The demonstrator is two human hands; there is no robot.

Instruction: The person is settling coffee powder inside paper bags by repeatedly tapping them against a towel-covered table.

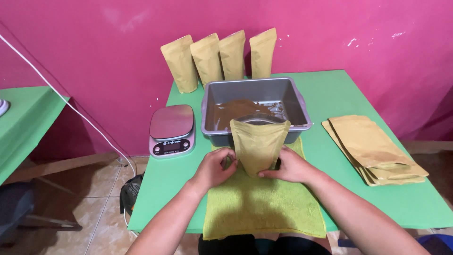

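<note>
A tan stand-up pouch (258, 144) with its mouth open stands upright on a yellow-green towel (264, 203). My left hand (214, 166) grips the pouch's lower left side. My right hand (289, 166) holds its lower right side and base. Just behind the pouch sits a grey metal tub (212, 101) with brown powder (238, 108) spread over its bottom.
A flat digital kitchen scale (172, 128) lies left of the tub. Several upright tan pouches (219, 59) lean against the pink wall at the back. A stack of flat empty pouches (373, 148) lies on the green table (325, 89) at right. A white cable (71, 106) hangs at left.
</note>
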